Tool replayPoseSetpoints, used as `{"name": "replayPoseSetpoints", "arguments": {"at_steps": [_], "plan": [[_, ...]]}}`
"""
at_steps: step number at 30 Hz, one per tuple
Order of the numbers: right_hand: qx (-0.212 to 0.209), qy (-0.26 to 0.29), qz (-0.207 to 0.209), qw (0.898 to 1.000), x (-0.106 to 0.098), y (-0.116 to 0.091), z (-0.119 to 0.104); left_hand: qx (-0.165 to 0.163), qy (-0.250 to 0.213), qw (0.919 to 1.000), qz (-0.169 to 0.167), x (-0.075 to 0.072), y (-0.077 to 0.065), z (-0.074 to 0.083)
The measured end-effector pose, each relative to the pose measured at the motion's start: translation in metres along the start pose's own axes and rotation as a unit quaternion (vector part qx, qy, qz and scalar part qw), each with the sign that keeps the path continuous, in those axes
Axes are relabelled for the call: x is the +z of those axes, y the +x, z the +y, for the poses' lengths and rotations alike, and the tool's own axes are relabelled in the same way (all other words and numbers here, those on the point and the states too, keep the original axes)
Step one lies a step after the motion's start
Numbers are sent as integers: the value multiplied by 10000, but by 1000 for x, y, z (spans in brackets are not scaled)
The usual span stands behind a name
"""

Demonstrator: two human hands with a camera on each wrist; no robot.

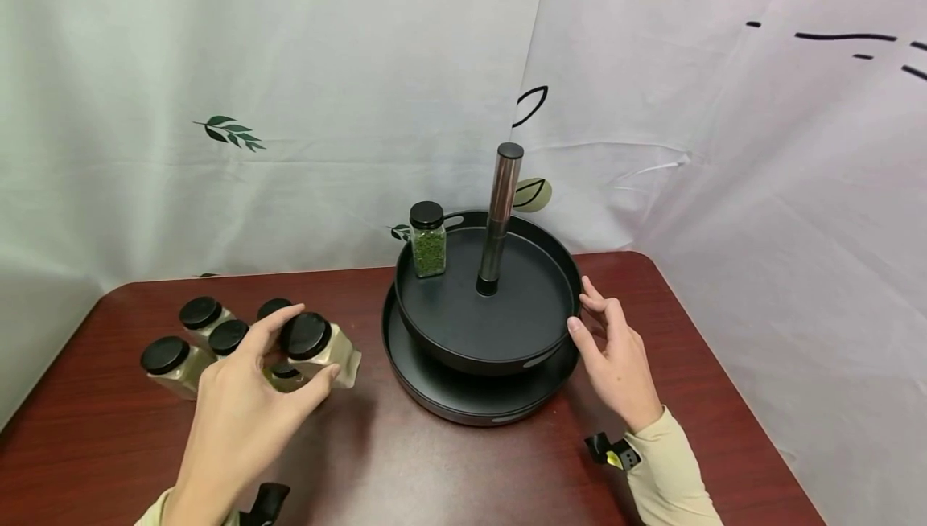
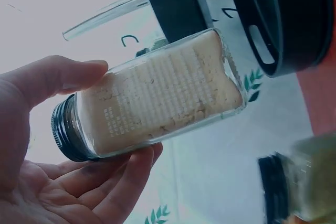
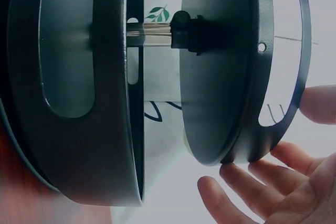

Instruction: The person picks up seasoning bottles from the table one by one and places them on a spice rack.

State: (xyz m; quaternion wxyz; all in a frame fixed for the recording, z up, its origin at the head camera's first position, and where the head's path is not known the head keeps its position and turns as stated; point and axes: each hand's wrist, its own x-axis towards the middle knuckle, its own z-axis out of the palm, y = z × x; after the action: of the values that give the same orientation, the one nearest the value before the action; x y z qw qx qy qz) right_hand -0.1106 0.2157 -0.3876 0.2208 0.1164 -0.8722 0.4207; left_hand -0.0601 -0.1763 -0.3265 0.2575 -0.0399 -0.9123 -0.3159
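Note:
My left hand (image 1: 249,401) grips a square glass spice jar (image 2: 157,93) of pale powder, thumb on one side and fingers on the other. The jar is tilted, its black lid toward the palm. Fingertips of my right hand (image 1: 611,349) touch the outer wall of the upper tray (image 1: 536,301) of a black two-tier rack, with the thumb at its rim. A jar of green herbs (image 1: 429,248) stands upright on that tray, left of the metal post (image 1: 500,216). Below it is the wider lower tray (image 1: 463,397).
Several more black-lidded jars (image 1: 174,361) stand on the left of the reddish-brown table (image 1: 434,478), partly hidden behind my left hand. A white curtain (image 1: 326,67) with leaf prints hangs close behind the table and along its right side. Oval cutouts pierce the tray walls.

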Motion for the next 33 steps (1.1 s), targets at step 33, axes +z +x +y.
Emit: {"name": "replayPoseSetpoints", "arguments": {"at_steps": [33], "plan": [[-22,82,38,10000,0,0,1,1400,-1244,9822,134,36,78,60]]}}
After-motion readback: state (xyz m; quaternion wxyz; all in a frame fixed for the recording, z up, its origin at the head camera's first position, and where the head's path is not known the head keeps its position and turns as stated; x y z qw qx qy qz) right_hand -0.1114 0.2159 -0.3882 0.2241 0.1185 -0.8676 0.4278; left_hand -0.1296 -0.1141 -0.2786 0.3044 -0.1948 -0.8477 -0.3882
